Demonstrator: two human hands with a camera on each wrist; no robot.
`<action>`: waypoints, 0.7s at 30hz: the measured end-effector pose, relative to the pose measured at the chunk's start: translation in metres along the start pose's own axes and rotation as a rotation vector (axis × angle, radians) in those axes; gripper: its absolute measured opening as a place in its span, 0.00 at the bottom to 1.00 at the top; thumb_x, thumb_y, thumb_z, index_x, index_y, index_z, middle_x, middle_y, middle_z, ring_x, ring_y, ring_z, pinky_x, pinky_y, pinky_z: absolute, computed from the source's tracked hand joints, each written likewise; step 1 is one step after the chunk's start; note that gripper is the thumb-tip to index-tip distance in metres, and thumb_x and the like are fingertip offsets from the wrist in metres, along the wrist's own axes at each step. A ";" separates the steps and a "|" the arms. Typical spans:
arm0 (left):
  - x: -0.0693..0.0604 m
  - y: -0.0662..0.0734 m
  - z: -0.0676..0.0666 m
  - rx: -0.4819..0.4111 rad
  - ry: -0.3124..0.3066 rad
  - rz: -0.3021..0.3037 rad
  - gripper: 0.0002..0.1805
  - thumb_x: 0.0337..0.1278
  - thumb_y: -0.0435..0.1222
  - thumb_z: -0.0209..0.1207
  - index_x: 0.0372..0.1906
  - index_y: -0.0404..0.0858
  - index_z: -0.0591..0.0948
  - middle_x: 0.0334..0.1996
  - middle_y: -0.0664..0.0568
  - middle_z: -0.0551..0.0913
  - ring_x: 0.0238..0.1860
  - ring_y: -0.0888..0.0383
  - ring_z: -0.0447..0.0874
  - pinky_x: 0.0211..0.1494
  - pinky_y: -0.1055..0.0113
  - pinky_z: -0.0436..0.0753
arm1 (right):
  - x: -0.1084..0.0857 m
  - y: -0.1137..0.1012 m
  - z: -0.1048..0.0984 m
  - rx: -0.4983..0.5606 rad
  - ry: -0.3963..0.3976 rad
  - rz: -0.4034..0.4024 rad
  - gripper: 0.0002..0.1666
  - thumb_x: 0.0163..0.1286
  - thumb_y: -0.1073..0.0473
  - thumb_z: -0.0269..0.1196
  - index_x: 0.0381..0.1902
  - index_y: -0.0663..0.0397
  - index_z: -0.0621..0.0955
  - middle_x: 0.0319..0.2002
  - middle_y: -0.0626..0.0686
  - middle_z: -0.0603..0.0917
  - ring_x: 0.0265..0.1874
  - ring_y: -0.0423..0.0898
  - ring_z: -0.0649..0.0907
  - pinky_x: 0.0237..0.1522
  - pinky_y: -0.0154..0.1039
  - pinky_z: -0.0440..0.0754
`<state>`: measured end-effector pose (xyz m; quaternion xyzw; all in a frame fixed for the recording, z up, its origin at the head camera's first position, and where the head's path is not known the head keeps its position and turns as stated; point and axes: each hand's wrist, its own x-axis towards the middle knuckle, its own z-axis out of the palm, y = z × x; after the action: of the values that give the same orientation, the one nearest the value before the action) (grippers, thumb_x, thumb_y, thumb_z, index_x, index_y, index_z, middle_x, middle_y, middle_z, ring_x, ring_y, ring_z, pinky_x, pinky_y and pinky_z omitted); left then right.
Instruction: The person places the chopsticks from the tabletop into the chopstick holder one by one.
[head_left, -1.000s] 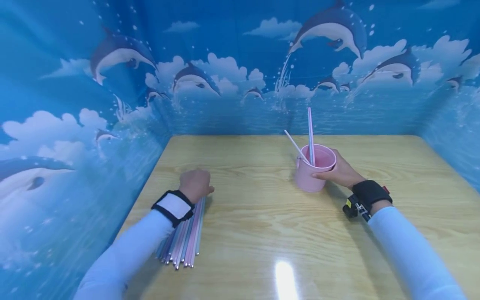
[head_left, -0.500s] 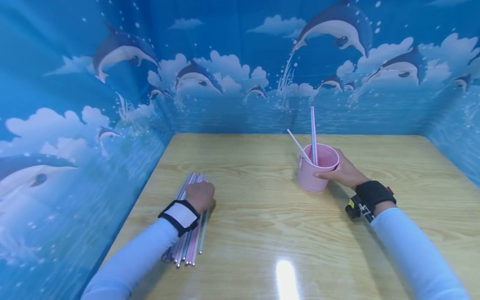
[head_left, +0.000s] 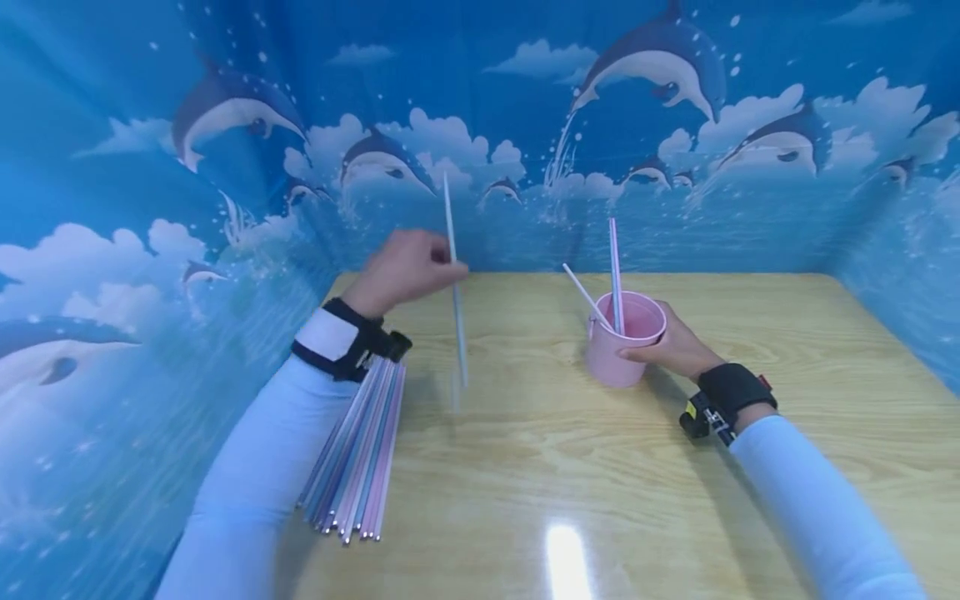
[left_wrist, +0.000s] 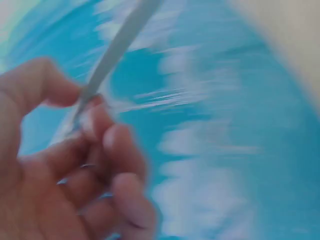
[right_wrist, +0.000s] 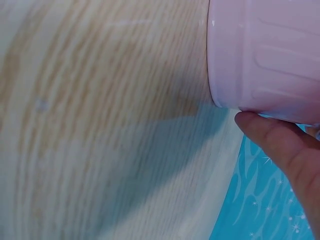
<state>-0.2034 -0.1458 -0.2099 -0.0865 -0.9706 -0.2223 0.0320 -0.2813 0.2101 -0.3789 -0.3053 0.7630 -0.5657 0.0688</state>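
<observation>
Raised above the table, the left hand (head_left: 408, 271) pinches one pale straw (head_left: 458, 312) between thumb and fingers, and the straw stands nearly upright. The left wrist view shows the same straw (left_wrist: 120, 45) at the fingertips of the left hand (left_wrist: 85, 160), blurred. The right hand (head_left: 678, 346) grips the right side of a pink bucket (head_left: 617, 362), which stands on the table with a few straws (head_left: 617, 279) leaning in it. In the right wrist view a finger of the right hand (right_wrist: 285, 145) touches the pink bucket (right_wrist: 280, 60).
A bundle of pink, blue and purple straws (head_left: 360, 467) lies on the wooden table (head_left: 510, 467) at the left, partly under the left forearm. A blue curtain printed with dolphins (head_left: 465, 217) stands behind the table and at both sides.
The left hand has risen from the bundle and moved forward, lifting one straw out of it. The right hand and the bucket have stayed in place.
</observation>
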 end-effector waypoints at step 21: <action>0.074 0.111 0.118 0.080 0.393 0.362 0.10 0.45 0.51 0.49 0.31 0.54 0.78 0.35 0.65 0.78 0.40 0.65 0.70 0.46 0.66 0.65 | 0.001 0.001 -0.001 -0.029 0.000 -0.004 0.40 0.42 0.68 0.66 0.55 0.60 0.64 0.47 0.62 0.73 0.46 0.53 0.74 0.47 0.43 0.71</action>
<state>-0.2589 0.0154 -0.2617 -0.2124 -0.9226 -0.1867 0.2624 -0.2828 0.2100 -0.3792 -0.3076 0.7704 -0.5548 0.0631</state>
